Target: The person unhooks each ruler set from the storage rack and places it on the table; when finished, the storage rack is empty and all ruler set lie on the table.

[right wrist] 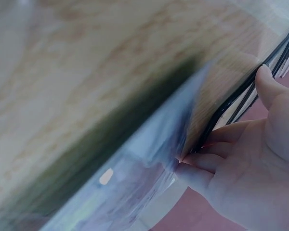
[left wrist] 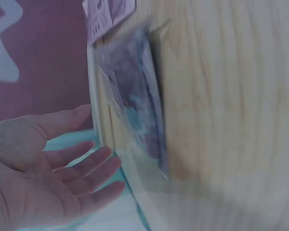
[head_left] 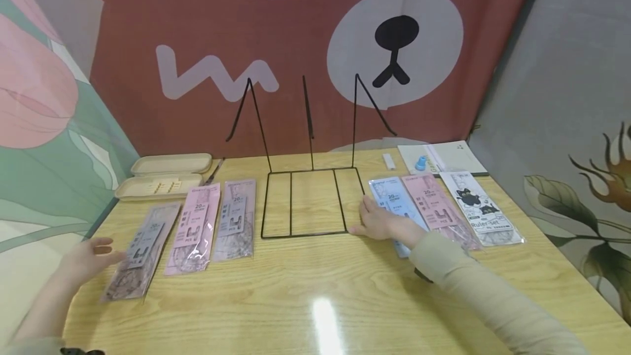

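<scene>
A black wire rack [head_left: 315, 234] with several uprights stands mid-table. At its front right corner, my right hand [head_left: 377, 221] grips the frame, thumb at the front bar and fingers by the side bar. The right wrist view shows the thumb against the black wire [right wrist: 231, 98], beside a clear plastic packet [right wrist: 130, 168]. A blue ruler-set packet [head_left: 391, 193] lies just right of the rack, partly behind that hand. My left hand [head_left: 86, 261] hovers with loosely bent fingers by the leftmost grey-pink packet [head_left: 148, 240]; in the left wrist view the palm [left wrist: 24, 192] holds nothing.
Pink [head_left: 194, 218] and mauve [head_left: 238, 207] packets lie left of the rack. To the right are another pink packet [head_left: 436, 201] and a white cat-print ruler set [head_left: 480, 207]. Behind are an open beige case [head_left: 170, 164], a white eraser [head_left: 389, 161], a blue sharpener-like item [head_left: 421, 162] and a notebook [head_left: 455, 155].
</scene>
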The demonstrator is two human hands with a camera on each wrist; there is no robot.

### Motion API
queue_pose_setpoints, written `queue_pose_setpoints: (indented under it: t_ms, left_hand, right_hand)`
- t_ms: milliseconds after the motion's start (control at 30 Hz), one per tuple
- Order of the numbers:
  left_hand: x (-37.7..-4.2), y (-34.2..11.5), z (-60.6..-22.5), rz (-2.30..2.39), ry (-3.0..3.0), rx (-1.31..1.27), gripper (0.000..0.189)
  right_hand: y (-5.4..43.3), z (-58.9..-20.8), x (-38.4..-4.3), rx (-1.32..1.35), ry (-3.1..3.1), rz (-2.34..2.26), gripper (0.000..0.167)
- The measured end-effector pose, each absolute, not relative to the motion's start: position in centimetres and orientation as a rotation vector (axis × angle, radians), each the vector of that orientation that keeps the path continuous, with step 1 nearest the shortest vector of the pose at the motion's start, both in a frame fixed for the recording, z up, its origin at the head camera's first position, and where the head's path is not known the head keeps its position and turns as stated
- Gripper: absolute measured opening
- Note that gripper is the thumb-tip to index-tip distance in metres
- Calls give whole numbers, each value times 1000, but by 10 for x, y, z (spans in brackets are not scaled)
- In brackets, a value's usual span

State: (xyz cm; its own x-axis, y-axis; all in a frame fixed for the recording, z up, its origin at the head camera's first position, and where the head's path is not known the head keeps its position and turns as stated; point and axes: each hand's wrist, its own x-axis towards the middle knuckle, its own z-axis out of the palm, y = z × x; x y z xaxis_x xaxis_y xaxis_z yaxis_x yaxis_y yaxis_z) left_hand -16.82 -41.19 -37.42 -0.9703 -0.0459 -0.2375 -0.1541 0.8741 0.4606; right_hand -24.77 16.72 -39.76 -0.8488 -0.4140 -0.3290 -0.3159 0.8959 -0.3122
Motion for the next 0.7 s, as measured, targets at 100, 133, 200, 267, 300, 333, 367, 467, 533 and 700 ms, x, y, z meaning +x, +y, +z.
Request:
queue_pose_setpoints:
  t_ms: [100, 133, 200, 267, 300, 333, 367, 467, 533, 700]
  left_hand:
    - [-172, -399, -369, 644, 2953, -106, 70]
    - [-173, -394, -367, 648, 2985, -92, 69]
    - [-175, -382, -364, 644, 3047, -71, 67]
    - [-178, -370, -362, 649, 3094, -52, 67]
    - [-180, -364, -360, 646, 3114, -40, 67]
    - [-182, -358, -360, 638, 3133, -38, 66]
    - [-184, -353, -359, 639, 3141, -29, 66]
    - [-192, -339, -359, 673, 3143, -13, 67]
    - [-199, -330, -358, 686, 3133, -20, 69]
    - [-216, -309, -356, 715, 3166, -2, 72]
  right_hand:
    - [168, -397, -248, -534, 2669, -357, 83]
    - [168, -397, -248, -529, 2668, -358, 83]
    - [169, -397, -248, -528, 2665, -374, 83]
    - [169, -396, -248, -531, 2663, -384, 83]
    - [168, -396, -248, -532, 2663, -383, 83]
    - [168, -396, -248, -531, 2661, -383, 83]
    - [168, -396, -247, -532, 2660, -383, 83]
    - [168, -395, -247, -532, 2653, -391, 83]
    - [170, -395, -248, -535, 2635, -441, 85]
    - [182, -390, -256, -573, 2678, -592, 84]
